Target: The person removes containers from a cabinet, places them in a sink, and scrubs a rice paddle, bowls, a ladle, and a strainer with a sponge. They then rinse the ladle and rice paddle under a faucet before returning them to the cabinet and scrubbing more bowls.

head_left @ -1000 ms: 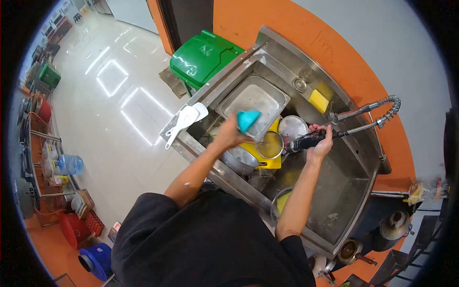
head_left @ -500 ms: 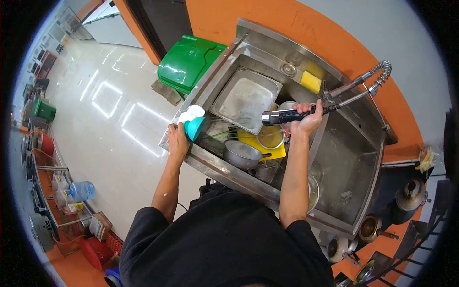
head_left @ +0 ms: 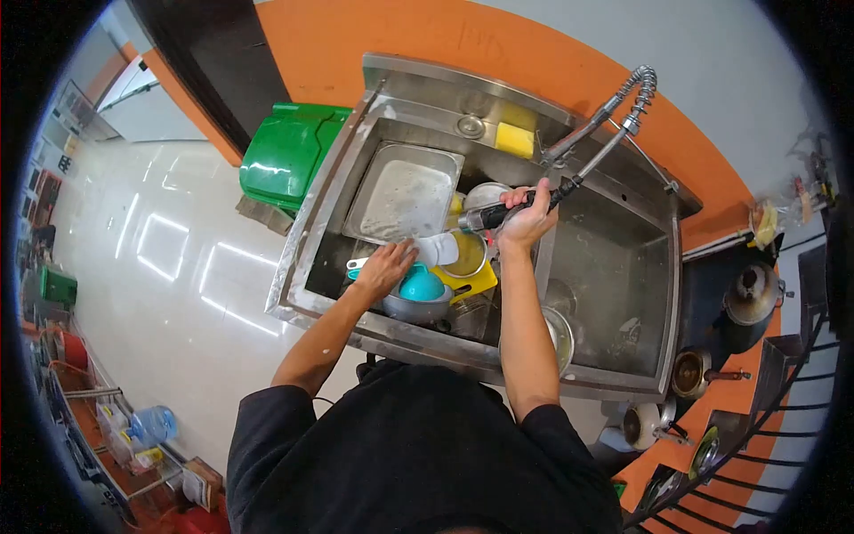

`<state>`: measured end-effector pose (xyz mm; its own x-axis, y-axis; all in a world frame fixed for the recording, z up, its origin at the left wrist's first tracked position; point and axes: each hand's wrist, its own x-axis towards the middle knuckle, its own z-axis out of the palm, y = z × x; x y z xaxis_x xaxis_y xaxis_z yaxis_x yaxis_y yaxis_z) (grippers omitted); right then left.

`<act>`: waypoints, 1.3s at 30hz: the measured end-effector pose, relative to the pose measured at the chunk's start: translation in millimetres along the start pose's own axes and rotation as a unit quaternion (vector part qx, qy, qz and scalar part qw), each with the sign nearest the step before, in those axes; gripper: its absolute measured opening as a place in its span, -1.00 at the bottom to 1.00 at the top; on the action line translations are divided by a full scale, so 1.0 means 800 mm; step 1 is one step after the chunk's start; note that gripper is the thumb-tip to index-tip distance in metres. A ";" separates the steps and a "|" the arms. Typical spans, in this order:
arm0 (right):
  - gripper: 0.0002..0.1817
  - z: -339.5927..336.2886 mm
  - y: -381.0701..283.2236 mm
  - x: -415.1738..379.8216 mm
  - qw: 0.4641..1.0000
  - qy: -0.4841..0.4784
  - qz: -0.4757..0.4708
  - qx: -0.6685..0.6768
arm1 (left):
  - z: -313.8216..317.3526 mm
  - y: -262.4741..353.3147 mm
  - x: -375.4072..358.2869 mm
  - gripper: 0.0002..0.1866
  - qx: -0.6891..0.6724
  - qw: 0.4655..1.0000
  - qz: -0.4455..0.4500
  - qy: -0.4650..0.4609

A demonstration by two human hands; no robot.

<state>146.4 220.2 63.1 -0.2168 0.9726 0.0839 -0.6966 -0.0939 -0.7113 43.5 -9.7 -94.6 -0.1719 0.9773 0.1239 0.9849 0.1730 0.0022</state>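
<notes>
My left hand [head_left: 387, 267] is closed on the handles of a white scoop [head_left: 435, 252] and a teal scoop [head_left: 422, 284], over the left basin. The cups of both point toward the basin's middle, above a grey pot [head_left: 407, 309]. My right hand [head_left: 528, 219] grips the black and chrome spray faucet head [head_left: 486, 217], its nozzle pointing left toward the white scoop. Whether water is flowing is hard to make out. A metal bowl [head_left: 469, 256] and a yellow board [head_left: 478, 283] lie below the nozzle, partly covered.
A steel tray [head_left: 452, 165] rests at the back of the left basin. A yellow sponge [head_left: 514, 140] sits on the back ledge. The right basin [head_left: 614, 222] adjoins. A green bin [head_left: 289, 160] stands left of the sink, and several pots, including a lidded pot [head_left: 749, 294], are at the right.
My left hand has carried the scoops from the sink's left edge into the left basin, toward the nozzle. My right hand still holds the spray head. The whole view has shifted.
</notes>
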 end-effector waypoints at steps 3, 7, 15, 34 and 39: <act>-0.63 -0.016 -0.005 -0.005 0.999 -0.027 0.040 0.004 | 0.002 0.006 0.020 -0.40 0.003 0.999 0.021 0.024; -0.58 -0.029 -0.005 0.001 0.999 -0.017 0.040 -0.008 | 0.003 0.007 0.029 -0.38 -0.006 0.998 0.027 0.048; -0.53 -0.038 -0.002 0.007 0.999 -0.013 0.008 -0.046 | 0.014 -0.006 0.010 -0.34 -0.045 0.998 0.007 0.035; -0.65 -0.004 -0.005 -0.021 0.986 -0.048 0.160 -0.019 | 0.012 0.051 0.113 -0.69 -0.923 0.208 -0.316 0.076; -0.61 0.000 -0.013 -0.015 0.993 -0.047 0.107 -0.024 | 0.059 0.049 0.109 -0.69 -0.929 0.210 -0.304 -0.015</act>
<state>156.1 209.6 69.8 -0.4209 0.9071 -0.0090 -0.5950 -0.2836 -0.7520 66.5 88.0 -130.3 -0.2484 0.8494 -0.4656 -0.9172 -0.0517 0.3951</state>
